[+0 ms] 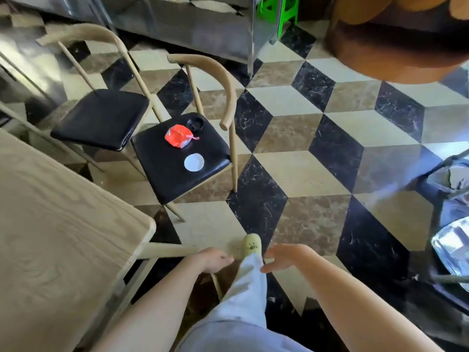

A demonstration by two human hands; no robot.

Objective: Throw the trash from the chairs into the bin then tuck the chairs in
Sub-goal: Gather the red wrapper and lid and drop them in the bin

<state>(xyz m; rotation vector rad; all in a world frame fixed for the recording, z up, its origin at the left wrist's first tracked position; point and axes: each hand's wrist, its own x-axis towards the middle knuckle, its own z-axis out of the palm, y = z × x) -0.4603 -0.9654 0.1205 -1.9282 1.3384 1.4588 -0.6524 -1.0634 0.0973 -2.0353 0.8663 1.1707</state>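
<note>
Two wooden chairs with black seats stand pulled out from the table. On the nearer chair (162, 179) lie a crumpled red wrapper (177, 136), a white round lid (194, 162) and a small black cap (196, 123). The farther chair (101, 118) has a bare seat. My left hand (212, 259) hangs low near the table corner, fingers loosely curled with nothing in them. My right hand (284, 257) is beside it, fingers apart and holding nothing. Both hands are well short of the nearer chair. At the right edge is a dark bin (439, 199) with a bag inside.
A light wooden table (50, 237) fills the lower left. Steel counters (177, 21) run along the back. A round wooden table (396, 47) sits at the upper right, a green stool (279, 11) behind. A shiny metal tray (454, 247) lies at right. My leg and yellow shoe (251, 246) are below.
</note>
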